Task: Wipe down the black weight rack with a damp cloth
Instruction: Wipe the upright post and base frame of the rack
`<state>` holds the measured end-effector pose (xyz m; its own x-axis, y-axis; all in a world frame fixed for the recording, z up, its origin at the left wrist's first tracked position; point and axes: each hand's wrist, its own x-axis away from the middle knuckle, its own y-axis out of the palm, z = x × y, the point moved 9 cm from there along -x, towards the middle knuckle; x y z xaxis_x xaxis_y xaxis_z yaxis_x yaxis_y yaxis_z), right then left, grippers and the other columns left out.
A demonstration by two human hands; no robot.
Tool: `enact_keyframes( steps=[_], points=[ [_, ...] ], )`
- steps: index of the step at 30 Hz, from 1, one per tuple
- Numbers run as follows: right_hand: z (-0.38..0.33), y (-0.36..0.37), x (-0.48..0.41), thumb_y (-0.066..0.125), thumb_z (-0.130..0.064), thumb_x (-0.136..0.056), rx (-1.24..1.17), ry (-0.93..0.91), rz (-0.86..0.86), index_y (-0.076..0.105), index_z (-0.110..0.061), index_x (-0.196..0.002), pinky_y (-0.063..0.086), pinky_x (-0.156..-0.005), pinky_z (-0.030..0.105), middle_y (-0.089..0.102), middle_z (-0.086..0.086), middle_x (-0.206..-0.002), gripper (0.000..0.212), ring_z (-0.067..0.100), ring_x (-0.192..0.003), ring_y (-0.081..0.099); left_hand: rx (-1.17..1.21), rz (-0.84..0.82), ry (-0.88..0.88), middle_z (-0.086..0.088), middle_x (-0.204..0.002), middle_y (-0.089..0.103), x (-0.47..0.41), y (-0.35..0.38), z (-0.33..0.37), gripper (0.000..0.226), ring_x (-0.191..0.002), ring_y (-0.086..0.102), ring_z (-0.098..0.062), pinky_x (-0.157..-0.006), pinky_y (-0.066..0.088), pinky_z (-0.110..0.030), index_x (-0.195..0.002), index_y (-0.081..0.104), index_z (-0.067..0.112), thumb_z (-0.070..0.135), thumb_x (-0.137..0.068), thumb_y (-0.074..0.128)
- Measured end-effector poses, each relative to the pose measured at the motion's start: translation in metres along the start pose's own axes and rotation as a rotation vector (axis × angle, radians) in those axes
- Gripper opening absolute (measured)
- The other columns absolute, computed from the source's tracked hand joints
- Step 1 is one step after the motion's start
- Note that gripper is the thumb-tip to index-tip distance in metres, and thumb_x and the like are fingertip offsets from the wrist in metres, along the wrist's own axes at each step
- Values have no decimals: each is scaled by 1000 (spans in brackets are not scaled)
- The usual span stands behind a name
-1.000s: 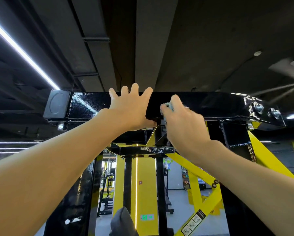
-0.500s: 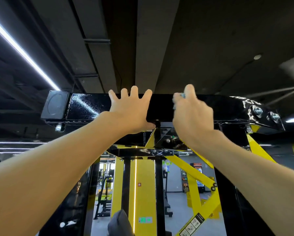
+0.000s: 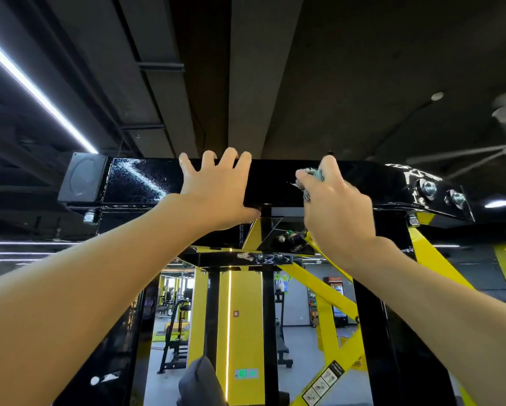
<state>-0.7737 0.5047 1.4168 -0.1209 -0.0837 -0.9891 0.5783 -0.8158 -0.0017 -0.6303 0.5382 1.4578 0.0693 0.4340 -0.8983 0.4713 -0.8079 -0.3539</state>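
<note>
Wiping step underway: right hand (image 3: 338, 212) pinched cloth (image 3: 310, 178) on rack crossbeam (image 3: 278, 183) top edge; left hand (image 3: 216, 194) flat, splayed, empty. Next: likely sweep toward bolted right end.

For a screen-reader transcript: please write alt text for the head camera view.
Seen from below, a right hand presses a cloth against a black overhead rack beam, while the left hand lies flat and open on the beam. Yellow struts and a gym floor show beneath.

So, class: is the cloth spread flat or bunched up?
Bunched: only a crumpled tuft of the pale blue-white cloth shows between the right hand's fingers.
</note>
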Motion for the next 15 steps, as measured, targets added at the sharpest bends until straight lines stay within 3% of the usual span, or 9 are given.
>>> enact_keyframes(
  steps=[4,7,9,11,13,15],
  points=[
    [0,0,12,59,-1,-88,-118,-106,-62,63,-20,-120,21,-50,19,42,-1,-110,37,13,-72,40,56,-51,-15,0,-161,18,3,0,0,101,-149,15,-33,-115,8,-69,-156,9,25,65,-82,65],
    [39,-12,17,49,17,-83,-399,58,-9,68,-19,-94,45,-69,29,45,-5,-107,42,18,-93,50,214,-77,8,-2,-163,16,7,-6,7,88,-151,8,-29,-118,4,-65,-157,14,26,42,-88,65],
    [58,-14,18,42,24,-79,-649,217,-3,63,-22,-82,43,-74,20,51,-2,-108,50,15,-95,51,486,53,60,-4,-155,32,14,-24,21,65,-144,29,-24,-121,21,-49,-151,35,25,24,-91,61],
    [65,-11,17,38,23,-79,-863,367,-42,61,-24,-75,39,-62,18,57,3,-112,52,11,-85,52,826,157,27,-3,-127,53,21,-40,32,36,-112,56,-17,-98,47,-22,-130,57,21,12,-96,55],
    [70,-9,14,37,19,-79,-1136,500,-44,62,-23,-64,41,-58,24,64,8,-102,51,21,-80,56,1265,3,-131,-5,-103,60,24,-31,46,24,-86,62,-20,-77,54,-26,-120,62,15,12,-102,46],
    [67,-11,11,36,18,-76,-1361,568,-70,62,-21,-56,45,-59,30,64,12,-82,51,29,-75,58,1633,-277,-281,-13,-110,63,31,-15,72,31,-88,70,-27,-80,58,-35,-127,58,11,26,-106,42]
  ],
)
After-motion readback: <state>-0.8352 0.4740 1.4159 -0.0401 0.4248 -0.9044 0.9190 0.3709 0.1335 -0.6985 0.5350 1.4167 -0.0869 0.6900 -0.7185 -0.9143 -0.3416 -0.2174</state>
